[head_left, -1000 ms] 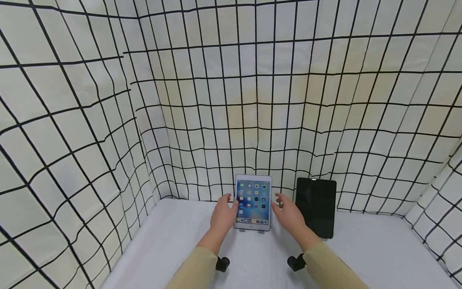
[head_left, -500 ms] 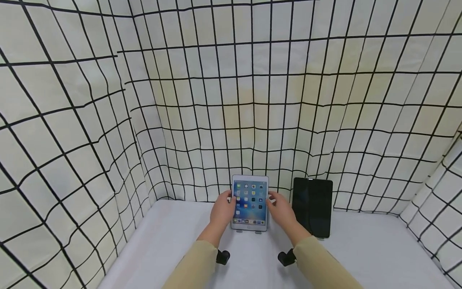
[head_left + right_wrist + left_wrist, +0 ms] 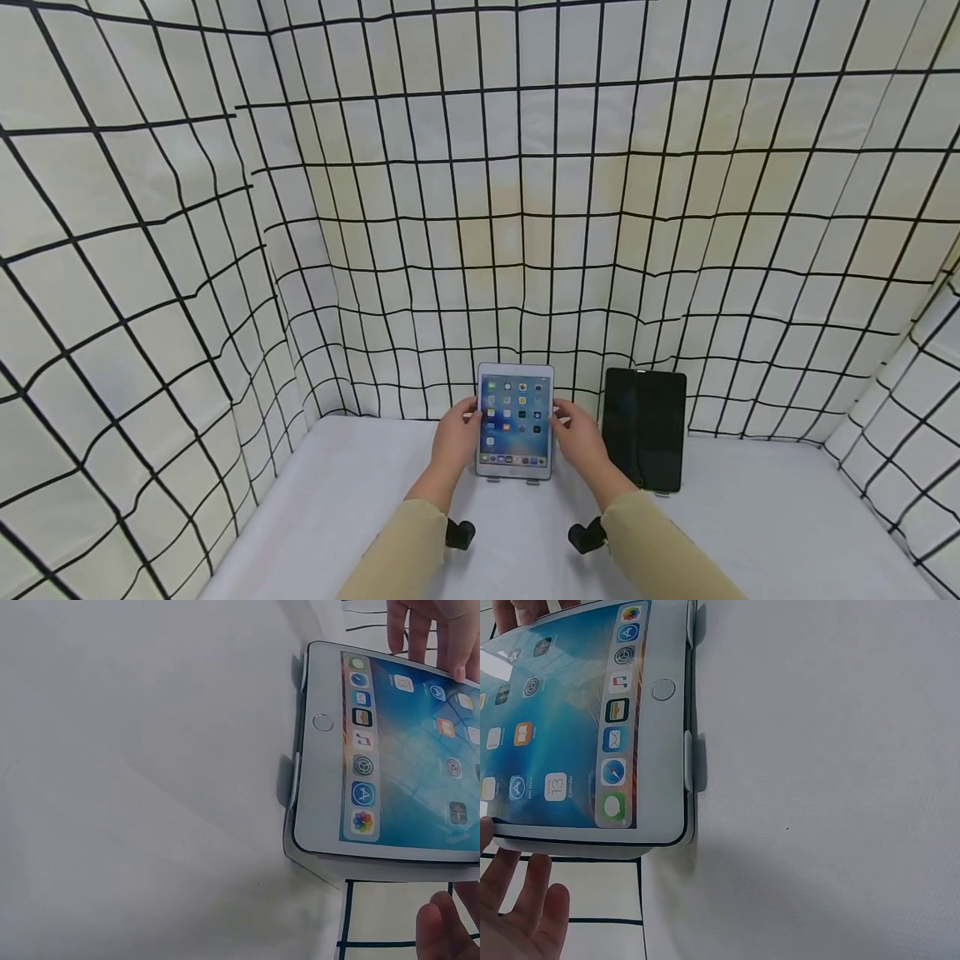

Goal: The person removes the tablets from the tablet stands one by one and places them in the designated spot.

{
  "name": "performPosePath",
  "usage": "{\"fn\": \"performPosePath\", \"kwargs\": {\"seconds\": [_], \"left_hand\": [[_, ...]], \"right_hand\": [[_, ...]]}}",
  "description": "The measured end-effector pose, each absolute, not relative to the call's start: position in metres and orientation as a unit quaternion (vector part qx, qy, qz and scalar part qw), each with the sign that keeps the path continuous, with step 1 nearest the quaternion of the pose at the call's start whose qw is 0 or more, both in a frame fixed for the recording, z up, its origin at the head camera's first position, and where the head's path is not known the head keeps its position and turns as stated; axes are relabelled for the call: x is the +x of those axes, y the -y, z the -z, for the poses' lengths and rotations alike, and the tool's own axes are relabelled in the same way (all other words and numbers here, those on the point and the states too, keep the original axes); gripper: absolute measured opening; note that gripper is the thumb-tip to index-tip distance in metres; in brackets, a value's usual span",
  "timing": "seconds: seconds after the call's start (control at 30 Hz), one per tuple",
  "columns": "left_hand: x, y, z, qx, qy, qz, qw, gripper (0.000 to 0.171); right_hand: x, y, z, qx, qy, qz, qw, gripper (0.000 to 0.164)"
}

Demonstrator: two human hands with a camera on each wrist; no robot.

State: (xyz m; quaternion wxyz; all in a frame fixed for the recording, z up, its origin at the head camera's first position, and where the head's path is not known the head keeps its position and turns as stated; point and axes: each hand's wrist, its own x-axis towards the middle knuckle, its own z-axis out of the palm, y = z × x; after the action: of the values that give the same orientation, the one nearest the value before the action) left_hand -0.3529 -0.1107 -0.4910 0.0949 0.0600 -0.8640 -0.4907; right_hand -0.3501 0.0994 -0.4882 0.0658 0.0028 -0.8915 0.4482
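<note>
A white tablet (image 3: 514, 423) with a lit screen of app icons leans upright on a stand, whose two small lips (image 3: 689, 761) hook its bottom edge in the left wrist view. My left hand (image 3: 454, 439) pinches its left edge, thumb at the front and the other fingers reaching behind. On the opposite edge my right hand (image 3: 581, 439) grips in the same way. The right wrist view shows the right hand's fingers (image 3: 442, 926) only in part, below the tablet's edge; how far they reach behind is hidden.
A black tablet (image 3: 643, 429) with a dark screen stands to the right, close to my right hand. Both tablets are on a white-covered table (image 3: 757, 517). Behind and at the sides rise white walls with a black grid (image 3: 420, 250).
Both hands have closed in from beside the white tablet onto its edges. The tablet has not visibly moved on its stand; the head view has shifted slightly.
</note>
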Motion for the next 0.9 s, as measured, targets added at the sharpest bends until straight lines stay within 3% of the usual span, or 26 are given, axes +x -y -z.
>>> {"fn": "performPosePath", "kwargs": {"seconds": [0.4,0.9], "left_hand": [[-0.35,0.111,0.489,0.056,0.879,0.457,0.123,0.035],[-0.339,0.117,0.488,0.01,0.907,0.387,0.163,0.033]], "right_hand": [[-0.344,-0.099,0.488,0.009,0.893,-0.436,0.111,0.037],[-0.334,-0.1,0.495,0.02,0.881,-0.457,0.118,0.038]]}}
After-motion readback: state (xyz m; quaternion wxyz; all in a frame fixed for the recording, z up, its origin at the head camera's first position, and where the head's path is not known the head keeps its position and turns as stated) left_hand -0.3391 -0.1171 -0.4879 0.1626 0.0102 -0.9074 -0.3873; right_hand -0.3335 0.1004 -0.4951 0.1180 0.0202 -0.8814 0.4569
